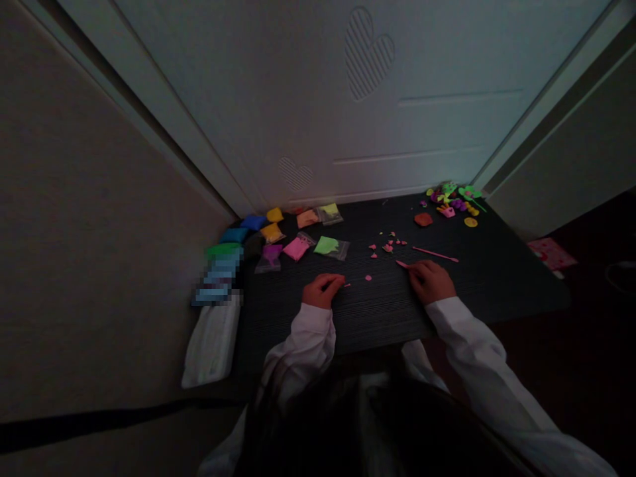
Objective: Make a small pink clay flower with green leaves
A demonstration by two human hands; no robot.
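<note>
My left hand (322,289) rests on the dark table (377,318) with its fingers curled; a tiny pink bit (346,285) lies at the fingertips, and what the fingers hold is too small to make out. My right hand (430,279) is closed around a pink modelling tool (401,264) whose tip points left. Between the two hands lies a small round pink clay piece (368,277). Several pink clay scraps (387,246) are scattered just beyond. A long thin pink stick (434,254) lies on the table past my right hand.
Several small bags of coloured clay (293,238) sit at the table's far left. Clay shapes and plastic tools (452,201) cluster at the far right corner, beside a red lump (423,219). A white packet (211,344) hangs off the left edge. A white door (348,99) stands behind.
</note>
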